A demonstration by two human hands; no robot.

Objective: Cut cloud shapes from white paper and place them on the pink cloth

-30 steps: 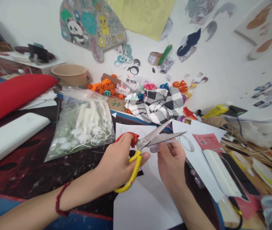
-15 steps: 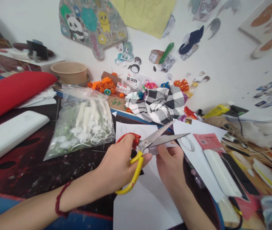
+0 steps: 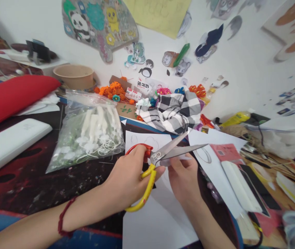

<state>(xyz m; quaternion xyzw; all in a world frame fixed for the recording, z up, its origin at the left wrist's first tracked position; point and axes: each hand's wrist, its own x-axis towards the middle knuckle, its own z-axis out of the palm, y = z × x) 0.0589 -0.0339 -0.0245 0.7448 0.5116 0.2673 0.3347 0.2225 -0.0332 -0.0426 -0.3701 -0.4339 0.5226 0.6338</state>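
Note:
My left hand is wrapped round the handles of a pair of scissors, one handle red and one yellow. The blades point right and stand apart. My right hand pinches a small piece of white paper, which lies behind and below the lower blade; part of it is hidden by the blade and fingers. Under both hands are white sheets on the dark tabletop, and the upper one carries pencil outlines.
Left of my hands lies a clear plastic bag of white and green pieces. A white box-like object and red cloth are farther left. Checked cloth sits at the back; more paper and a red packet are right.
Both hands, the scissors and the paper piece stay almost where they were. The whole view has shifted very slightly.

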